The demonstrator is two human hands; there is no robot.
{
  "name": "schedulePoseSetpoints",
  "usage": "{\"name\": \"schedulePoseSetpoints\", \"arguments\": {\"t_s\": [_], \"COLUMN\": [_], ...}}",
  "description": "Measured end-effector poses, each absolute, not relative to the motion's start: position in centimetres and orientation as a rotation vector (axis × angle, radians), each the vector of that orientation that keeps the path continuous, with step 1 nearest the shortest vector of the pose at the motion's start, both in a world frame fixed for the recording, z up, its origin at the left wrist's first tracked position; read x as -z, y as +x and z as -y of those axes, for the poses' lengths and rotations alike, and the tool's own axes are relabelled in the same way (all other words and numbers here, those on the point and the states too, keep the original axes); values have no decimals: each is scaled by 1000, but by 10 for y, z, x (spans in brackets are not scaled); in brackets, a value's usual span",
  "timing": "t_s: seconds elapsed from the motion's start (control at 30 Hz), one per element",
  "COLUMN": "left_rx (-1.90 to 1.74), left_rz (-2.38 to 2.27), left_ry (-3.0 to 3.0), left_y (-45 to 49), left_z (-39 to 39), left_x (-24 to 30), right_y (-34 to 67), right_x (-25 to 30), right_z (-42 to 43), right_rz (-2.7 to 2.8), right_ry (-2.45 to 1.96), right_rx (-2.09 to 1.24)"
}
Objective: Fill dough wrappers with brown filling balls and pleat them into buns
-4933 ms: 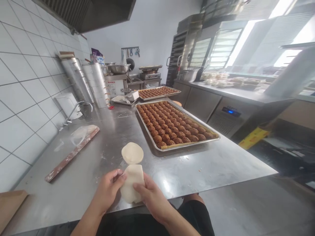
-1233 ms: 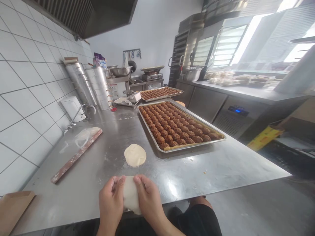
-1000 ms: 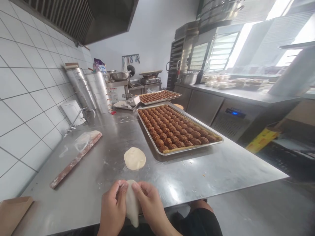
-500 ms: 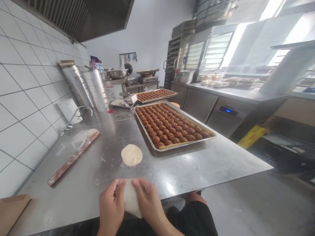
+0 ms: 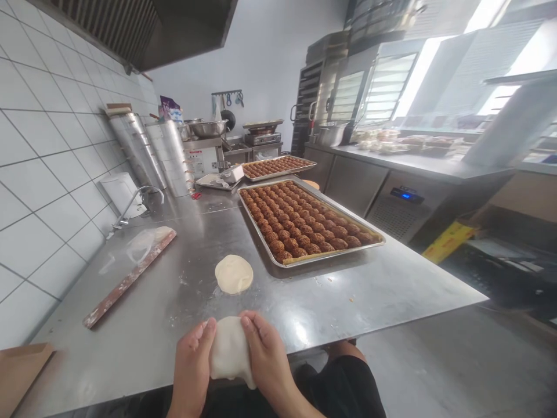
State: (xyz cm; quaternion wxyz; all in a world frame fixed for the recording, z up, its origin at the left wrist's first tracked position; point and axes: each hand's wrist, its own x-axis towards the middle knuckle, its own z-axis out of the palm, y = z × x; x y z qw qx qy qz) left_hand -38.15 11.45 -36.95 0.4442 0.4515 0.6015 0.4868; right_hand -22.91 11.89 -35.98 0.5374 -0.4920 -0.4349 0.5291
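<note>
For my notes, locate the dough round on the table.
The dough round lies left of the near tray, just beyond the held dough, in the head view.

Stretched dough (image 5: pixel 230 348) is off-white, while the dough round (image 5: pixel 234 274) leans creamier, kinda pale yellow. Balls (image 5: pixel 300 225) on the silvery tray (image 5: pixel 335 254) are dark brown and speckled. The stick (image 5: pixel 130 280) is reddish brown with white blotches. Wall tiles (image 5: pixel 58 216) are white, grey grid. Display (image 5: pixel 406 196) glows blue.
</note>
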Motion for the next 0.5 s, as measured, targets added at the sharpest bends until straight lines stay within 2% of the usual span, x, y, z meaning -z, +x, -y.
{"name": "schedulePoseSetpoints", "arguments": {"t_s": [0.13,0.23,0.37,0.5], "left_rx": [-1126,-1044,-1117,-1113], "left_rz": [-1476,-1558,-1509,-1390], "left_ry": [1334,1513,1211,1233], "left_y": [-384,-385,-385,-387], "left_z": [-115,-117,-119,-117], "left_x": [368,361,361,365], "right_y": [-230,-231,-232,-232], "right_x": [358,358,361,363], "right_z": [-119,-121,-123,-123], "right_rz": [1009,1119,1121,1053], "right_ry": [-1122,-1199,-1187,-1108], "right_rx": [-1455,-1433,-1336,-1470]}}
